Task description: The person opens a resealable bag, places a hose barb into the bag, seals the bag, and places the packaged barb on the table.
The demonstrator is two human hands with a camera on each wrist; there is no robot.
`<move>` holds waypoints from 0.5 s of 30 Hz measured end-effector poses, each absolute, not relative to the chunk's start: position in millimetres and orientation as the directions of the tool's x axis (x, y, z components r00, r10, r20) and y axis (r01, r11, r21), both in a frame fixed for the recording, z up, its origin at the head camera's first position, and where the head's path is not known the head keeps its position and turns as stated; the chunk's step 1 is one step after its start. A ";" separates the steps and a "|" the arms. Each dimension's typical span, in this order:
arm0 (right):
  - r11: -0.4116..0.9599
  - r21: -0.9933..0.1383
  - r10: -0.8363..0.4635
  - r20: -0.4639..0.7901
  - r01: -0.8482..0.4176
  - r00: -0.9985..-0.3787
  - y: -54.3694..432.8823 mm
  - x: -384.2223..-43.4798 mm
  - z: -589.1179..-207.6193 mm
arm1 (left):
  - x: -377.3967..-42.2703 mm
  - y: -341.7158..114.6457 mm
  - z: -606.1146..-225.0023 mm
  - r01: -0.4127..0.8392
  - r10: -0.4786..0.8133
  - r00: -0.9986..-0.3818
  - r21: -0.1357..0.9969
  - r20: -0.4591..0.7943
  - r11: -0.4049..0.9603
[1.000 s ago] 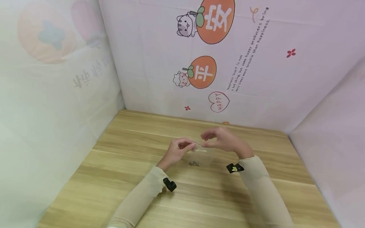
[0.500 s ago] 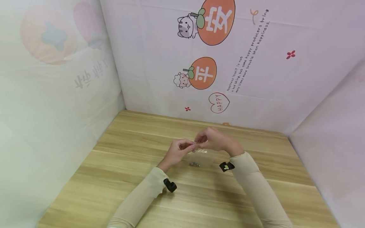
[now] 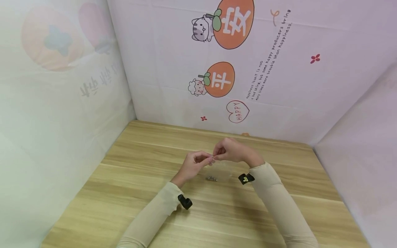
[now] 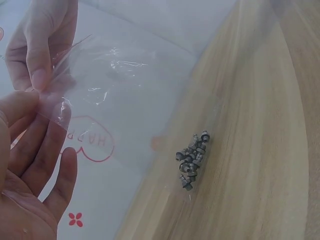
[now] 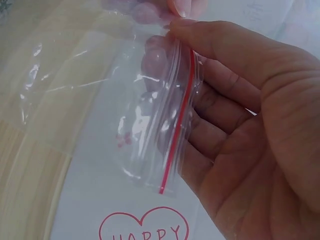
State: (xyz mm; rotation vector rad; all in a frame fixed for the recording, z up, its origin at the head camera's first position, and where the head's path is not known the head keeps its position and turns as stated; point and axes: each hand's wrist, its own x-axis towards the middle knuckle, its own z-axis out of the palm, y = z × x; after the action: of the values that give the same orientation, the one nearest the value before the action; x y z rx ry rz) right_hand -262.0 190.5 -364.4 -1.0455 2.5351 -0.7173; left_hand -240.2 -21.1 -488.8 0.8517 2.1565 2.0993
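Note:
A clear zip-lock bag (image 4: 135,95) hangs between my two hands. Along its top edge runs a red zip strip (image 5: 178,131), seen in the right wrist view. Several small metal screws (image 4: 192,160) lie bunched in the bag's bottom corner. My left hand (image 3: 193,165) pinches the bag's top edge between thumb and fingers. Close beside it, my right hand (image 3: 233,151) pinches the same edge, thumb tips almost meeting. In the right wrist view, some of my right fingers (image 5: 220,107) show behind the transparent film.
Below the hands spreads a wood-grain table (image 3: 149,206). A white printed sheet (image 3: 173,69) rises at the back, and pale sheets stand at the left (image 3: 62,137) and right (image 3: 356,137). Each beige sleeve carries a small black wrist camera (image 3: 185,202).
My right hand has come left and closed its fingers on the bag's top edge beside my left hand, then stayed there. My left hand has barely moved.

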 end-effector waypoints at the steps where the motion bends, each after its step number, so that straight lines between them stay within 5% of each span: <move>1: 0.611 -0.553 -0.720 -0.092 -0.566 -0.688 190.2 -262.5 -364.4 | -240.1 -21.1 -488.4 0.366 0.384 -0.852 0.929 0.356 -0.050; 15: 0.629 -0.529 -0.721 -0.122 -0.570 -0.682 189.0 -261.1 -359.8 | -237.4 -23.4 -483.9 0.378 0.364 -0.858 0.925 0.364 -0.033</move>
State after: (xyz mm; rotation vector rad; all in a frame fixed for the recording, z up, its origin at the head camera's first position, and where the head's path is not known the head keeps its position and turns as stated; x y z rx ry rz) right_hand -261.1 189.0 -359.8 -1.0374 2.5302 -0.6585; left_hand -237.4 -23.4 -483.9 0.8409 2.1925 2.1037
